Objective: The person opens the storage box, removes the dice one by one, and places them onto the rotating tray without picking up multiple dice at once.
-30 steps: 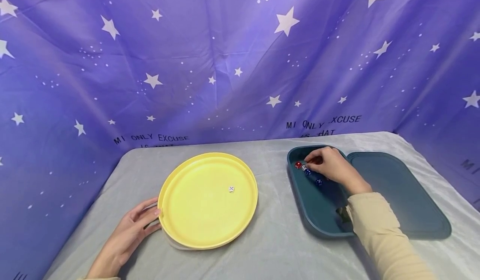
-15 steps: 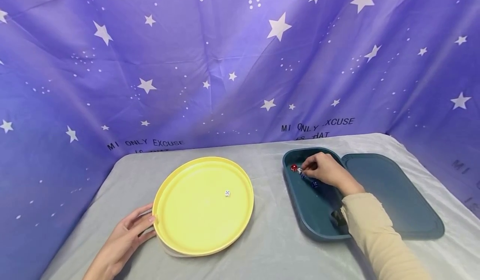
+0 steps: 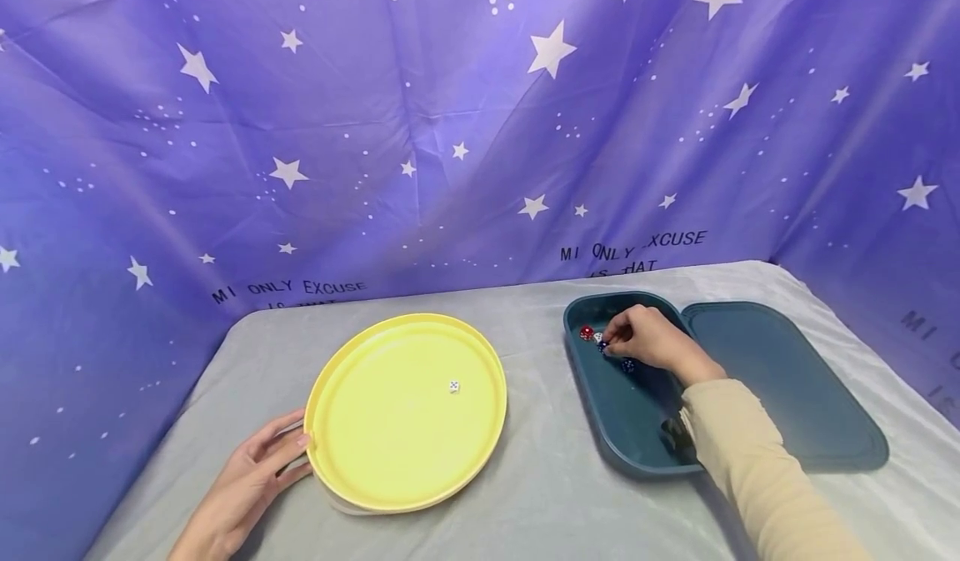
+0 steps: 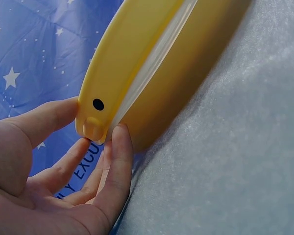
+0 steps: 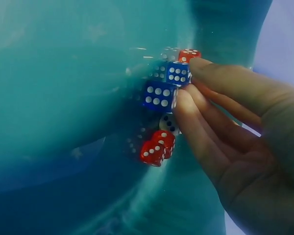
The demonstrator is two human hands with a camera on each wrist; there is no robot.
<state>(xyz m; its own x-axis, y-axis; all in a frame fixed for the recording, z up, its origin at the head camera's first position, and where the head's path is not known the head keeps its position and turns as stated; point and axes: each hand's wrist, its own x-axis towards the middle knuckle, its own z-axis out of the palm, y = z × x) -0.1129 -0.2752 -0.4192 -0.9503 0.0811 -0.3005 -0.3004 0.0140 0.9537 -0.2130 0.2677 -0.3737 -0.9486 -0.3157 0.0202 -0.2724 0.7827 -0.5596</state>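
On the left lies a round yellow tray (image 3: 405,419) with a raised rim. A single white die (image 3: 453,387) rests in it. My left hand (image 3: 251,478) holds the tray's edge beside a small knob (image 4: 93,128), with digits above and below the rim. Inside the dark teal box (image 3: 600,428), my right hand (image 3: 652,340) pinches a blue die (image 5: 179,73) between its fingertips. Close around those fingertips are another blue die (image 5: 159,96), a white die (image 5: 167,123) and red dice (image 5: 154,151). Part of the group is hidden under the right hand in the head view.
A flat teal lid (image 3: 787,378) lies against the box's right side. The grey cloth (image 3: 540,428) covers the table between tray and box. A purple curtain (image 3: 420,127) with stars closes off the back and sides. Something dark (image 3: 675,436) shows in the box near the sleeve.
The head view has shifted slightly. My right fingertips have come down closer onto the blue die beside the white one. My left hand stays at the yellow tray's rim.
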